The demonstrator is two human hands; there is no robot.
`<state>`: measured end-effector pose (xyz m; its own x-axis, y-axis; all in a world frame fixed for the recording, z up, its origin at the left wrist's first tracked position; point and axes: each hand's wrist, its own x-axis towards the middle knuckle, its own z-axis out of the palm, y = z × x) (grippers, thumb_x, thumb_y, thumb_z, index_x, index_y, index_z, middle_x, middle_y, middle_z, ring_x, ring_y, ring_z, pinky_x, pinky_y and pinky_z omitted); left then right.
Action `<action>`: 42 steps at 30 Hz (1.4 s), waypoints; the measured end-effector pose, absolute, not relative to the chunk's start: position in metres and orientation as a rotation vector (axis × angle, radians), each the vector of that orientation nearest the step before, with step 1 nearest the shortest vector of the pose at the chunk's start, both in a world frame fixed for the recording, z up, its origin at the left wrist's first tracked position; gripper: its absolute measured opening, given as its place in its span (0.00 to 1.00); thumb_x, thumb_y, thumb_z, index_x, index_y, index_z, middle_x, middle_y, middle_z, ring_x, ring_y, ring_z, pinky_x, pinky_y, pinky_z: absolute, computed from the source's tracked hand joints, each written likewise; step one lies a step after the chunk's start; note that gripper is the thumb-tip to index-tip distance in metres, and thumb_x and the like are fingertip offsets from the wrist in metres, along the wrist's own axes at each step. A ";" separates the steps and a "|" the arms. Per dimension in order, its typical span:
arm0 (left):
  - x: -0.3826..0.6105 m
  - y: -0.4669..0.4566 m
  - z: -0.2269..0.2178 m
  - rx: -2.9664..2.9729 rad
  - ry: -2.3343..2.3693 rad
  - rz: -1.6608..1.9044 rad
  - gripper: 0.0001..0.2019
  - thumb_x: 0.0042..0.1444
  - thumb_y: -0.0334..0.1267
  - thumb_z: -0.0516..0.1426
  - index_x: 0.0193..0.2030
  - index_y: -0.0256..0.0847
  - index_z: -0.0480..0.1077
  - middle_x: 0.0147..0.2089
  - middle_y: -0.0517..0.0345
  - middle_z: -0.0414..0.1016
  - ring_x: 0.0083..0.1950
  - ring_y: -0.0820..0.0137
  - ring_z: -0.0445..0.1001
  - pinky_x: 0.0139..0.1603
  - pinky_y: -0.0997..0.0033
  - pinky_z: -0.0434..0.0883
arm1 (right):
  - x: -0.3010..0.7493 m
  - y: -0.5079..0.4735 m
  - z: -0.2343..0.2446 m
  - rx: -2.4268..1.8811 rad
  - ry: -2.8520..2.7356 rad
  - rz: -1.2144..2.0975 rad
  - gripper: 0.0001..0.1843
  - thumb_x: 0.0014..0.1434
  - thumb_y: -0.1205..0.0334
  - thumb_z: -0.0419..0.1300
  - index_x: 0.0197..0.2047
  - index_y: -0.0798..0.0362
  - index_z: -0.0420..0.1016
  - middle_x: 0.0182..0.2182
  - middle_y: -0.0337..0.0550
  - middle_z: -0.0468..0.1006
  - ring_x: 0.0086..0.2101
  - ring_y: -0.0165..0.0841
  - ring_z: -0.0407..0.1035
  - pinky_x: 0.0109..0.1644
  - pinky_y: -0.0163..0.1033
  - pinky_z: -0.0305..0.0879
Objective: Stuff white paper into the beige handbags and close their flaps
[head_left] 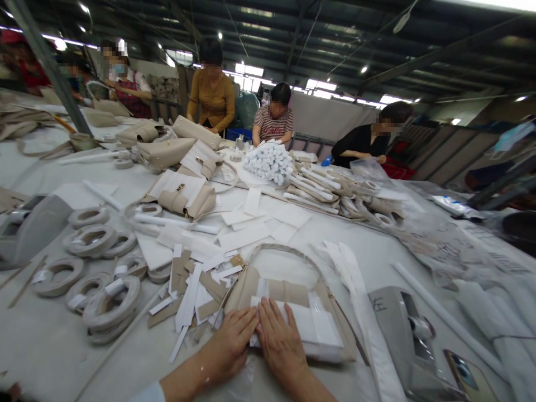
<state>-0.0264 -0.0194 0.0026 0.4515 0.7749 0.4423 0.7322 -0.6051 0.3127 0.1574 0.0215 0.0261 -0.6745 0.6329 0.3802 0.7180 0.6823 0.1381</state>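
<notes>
A beige handbag (pixel 282 292) lies on the table in front of me, its strap arched away at the back. A white paper sheet (pixel 320 324) covers part of its front, with clear tape across it. My right hand (pixel 281 338) lies flat on the sheet, fingers stretched out. Close beside it, my left hand (pixel 232 341) rests at the sheet's left edge, fingers extended and pressing down, holding nothing that I can see. Left of the bag is a heap of white and tan strips (pixel 201 287).
Several wrapped strap coils (pixel 111 307) lie at left. Right of the bag stand a tape dispenser (pixel 404 335) and a phone (pixel 469 374). Further back are finished-looking bags (pixel 180 192), a pile of white rolls (pixel 269 162) and stacked straps (pixel 318 187). Several people work across the table.
</notes>
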 end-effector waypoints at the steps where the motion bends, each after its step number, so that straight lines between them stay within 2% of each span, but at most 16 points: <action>1: -0.026 -0.019 0.011 2.538 1.361 0.815 0.28 0.55 0.30 0.52 0.64 0.35 0.56 0.66 0.42 0.58 0.66 0.59 0.58 0.61 0.53 0.64 | 0.158 0.022 0.027 -1.075 -2.607 -0.395 0.22 0.65 0.62 0.48 0.60 0.56 0.65 0.59 0.51 0.68 0.58 0.41 0.60 0.65 0.51 0.39; 4: -0.020 -0.016 0.024 2.438 1.437 0.789 0.27 0.59 0.35 0.53 0.65 0.37 0.55 0.68 0.44 0.56 0.67 0.60 0.57 0.61 0.54 0.64 | 0.159 0.023 0.030 -1.080 -2.626 -0.379 0.23 0.64 0.62 0.49 0.62 0.55 0.63 0.59 0.51 0.67 0.59 0.42 0.58 0.65 0.52 0.40; 10: -0.011 -0.012 -0.002 2.671 1.536 0.775 0.24 0.63 0.39 0.52 0.63 0.32 0.57 0.60 0.41 0.67 0.62 0.59 0.65 0.57 0.56 0.66 | 0.162 0.020 0.028 -1.037 -2.629 -0.402 0.22 0.65 0.58 0.49 0.60 0.57 0.65 0.59 0.53 0.67 0.60 0.43 0.56 0.66 0.54 0.35; 13: -0.014 -0.013 -0.012 2.725 1.531 0.776 0.23 0.63 0.39 0.52 0.63 0.32 0.57 0.60 0.41 0.67 0.62 0.61 0.65 0.58 0.58 0.65 | 0.165 0.019 0.029 -1.007 -2.664 -0.388 0.25 0.65 0.54 0.48 0.60 0.59 0.64 0.60 0.54 0.65 0.60 0.44 0.55 0.66 0.56 0.31; 16: -0.017 -0.013 -0.015 2.723 1.524 0.793 0.21 0.64 0.34 0.49 0.63 0.34 0.58 0.61 0.44 0.67 0.62 0.62 0.64 0.58 0.58 0.63 | 0.166 0.017 0.031 -1.030 -2.692 -0.365 0.26 0.66 0.53 0.48 0.61 0.60 0.63 0.60 0.55 0.65 0.61 0.44 0.54 0.66 0.56 0.28; 20: -0.020 -0.014 -0.010 2.643 1.495 0.754 0.25 0.59 0.26 0.47 0.64 0.37 0.57 0.62 0.46 0.66 0.63 0.63 0.63 0.58 0.57 0.63 | 0.164 0.015 0.034 -1.087 -2.718 -0.303 0.27 0.65 0.53 0.49 0.62 0.60 0.62 0.60 0.56 0.64 0.61 0.45 0.53 0.66 0.57 0.33; 22: -0.024 -0.013 -0.001 2.600 1.420 0.687 0.30 0.55 0.26 0.49 0.66 0.36 0.54 0.64 0.44 0.62 0.65 0.60 0.60 0.59 0.54 0.61 | 0.163 0.015 0.035 -1.100 -2.722 -0.289 0.27 0.65 0.53 0.48 0.62 0.60 0.61 0.61 0.56 0.63 0.61 0.45 0.53 0.65 0.58 0.35; 24: -0.027 -0.012 0.011 2.531 1.341 0.649 0.33 0.54 0.31 0.53 0.67 0.35 0.51 0.66 0.43 0.59 0.66 0.59 0.58 0.61 0.53 0.60 | 0.164 0.014 0.035 -1.094 -2.723 -0.293 0.27 0.65 0.54 0.48 0.63 0.60 0.60 0.61 0.55 0.63 0.62 0.45 0.52 0.66 0.58 0.34; 29: -0.024 -0.007 0.025 2.385 1.332 0.733 0.26 0.61 0.45 0.54 0.65 0.45 0.57 0.60 0.49 0.68 0.59 0.61 0.67 0.57 0.56 0.66 | 0.167 0.012 0.032 -1.067 -2.719 -0.329 0.30 0.64 0.58 0.48 0.66 0.62 0.53 0.62 0.56 0.62 0.62 0.45 0.50 0.66 0.57 0.35; 34: -0.021 -0.010 0.013 2.430 1.351 0.839 0.25 0.64 0.45 0.51 0.66 0.47 0.55 0.62 0.47 0.65 0.57 0.61 0.67 0.55 0.55 0.67 | 0.168 0.013 0.030 -1.052 -2.778 -0.306 0.36 0.59 0.59 0.53 0.67 0.65 0.49 0.64 0.59 0.57 0.64 0.47 0.45 0.66 0.57 0.37; 37: -0.022 -0.013 0.013 2.457 1.357 0.828 0.24 0.64 0.45 0.51 0.65 0.46 0.57 0.62 0.48 0.65 0.56 0.61 0.67 0.54 0.55 0.67 | 0.166 0.014 0.037 -1.049 -2.781 -0.265 0.35 0.59 0.60 0.53 0.67 0.65 0.50 0.64 0.59 0.57 0.64 0.46 0.45 0.66 0.56 0.39; 39: -0.023 -0.014 0.014 2.469 1.365 0.828 0.23 0.64 0.45 0.51 0.64 0.45 0.59 0.61 0.48 0.67 0.55 0.61 0.67 0.53 0.56 0.67 | 0.168 0.009 0.042 -1.034 -2.754 -0.239 0.34 0.60 0.60 0.53 0.67 0.64 0.51 0.64 0.59 0.56 0.64 0.46 0.46 0.66 0.56 0.39; 42: -0.023 -0.013 0.013 2.465 1.372 0.856 0.20 0.64 0.44 0.50 0.61 0.45 0.63 0.59 0.48 0.69 0.55 0.61 0.67 0.53 0.56 0.67 | 0.177 -0.013 0.038 -0.932 -2.683 -0.217 0.32 0.58 0.66 0.52 0.66 0.56 0.54 0.64 0.55 0.57 0.63 0.44 0.48 0.65 0.55 0.43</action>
